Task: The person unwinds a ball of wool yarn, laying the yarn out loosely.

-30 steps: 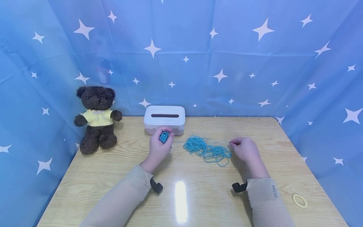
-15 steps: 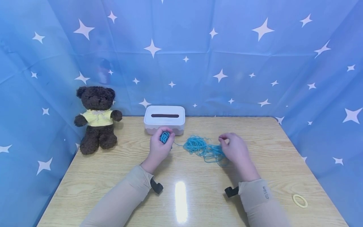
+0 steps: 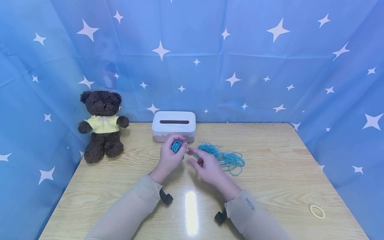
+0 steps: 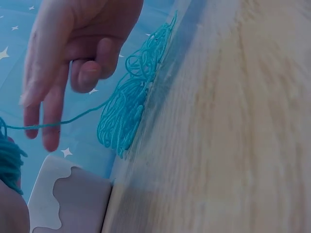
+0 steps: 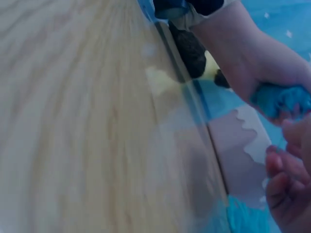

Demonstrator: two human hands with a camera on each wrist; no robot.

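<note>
My left hand grips a small wound bundle of blue yarn in front of the box. Close to its right is my right hand, with thumb and forefinger apart. In the left wrist view, two of the right hand's fingers point down, fairly straight, while the others curl. One yarn strand runs from the bundle past those fingertips to the loose pile of yarn. That pile lies on the table behind the right hand, which partly hides it in the head view.
A white-lidded tissue box with a slot stands at the table's back edge. A brown teddy bear in a yellow top sits at the left. On the wooden table, a pale yellow ring lies at the front right.
My right hand has swept left from the far end of the yarn pile, over it, to beside the left hand. The left hand keeps its hold on the bundle, nearly still.
</note>
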